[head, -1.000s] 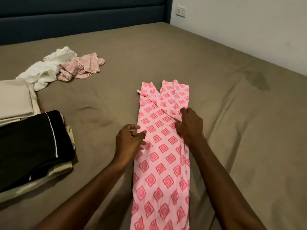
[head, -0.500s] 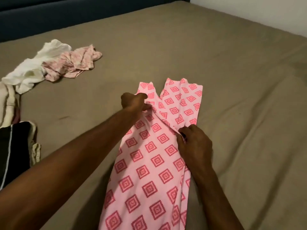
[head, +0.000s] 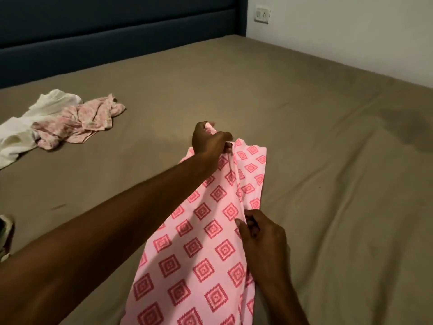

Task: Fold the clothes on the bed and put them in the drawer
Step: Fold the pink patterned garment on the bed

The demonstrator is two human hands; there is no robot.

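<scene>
Head view, looking forward and down over a bed covered in a taupe sheet. A pink garment with a red diamond print lies lengthwise on the sheet at centre, running from the lower edge of the frame up towards the middle; its far end shows two narrow panels side by side, the right one lying flat on the sheet. The left hand reaches across the garment to its far end, the fingers curled round a bunched corner of the left panel, a small tuft of pink cloth showing above the knuckles; that corner is raised a little off the sheet. The right hand rests at the garment's right edge, about midway along its visible length, with thumb and fingertips pinching a fold of the cloth where the two layers meet. To the far left, well apart from the patterned garment, a crumpled white garment and a crumpled pink floral garment lie touching one another on the sheet. A sliver of folded cloth shows at the left edge. A dark blue upholstered headboard stands behind the bed, beside a white wall bearing a socket plate.
</scene>
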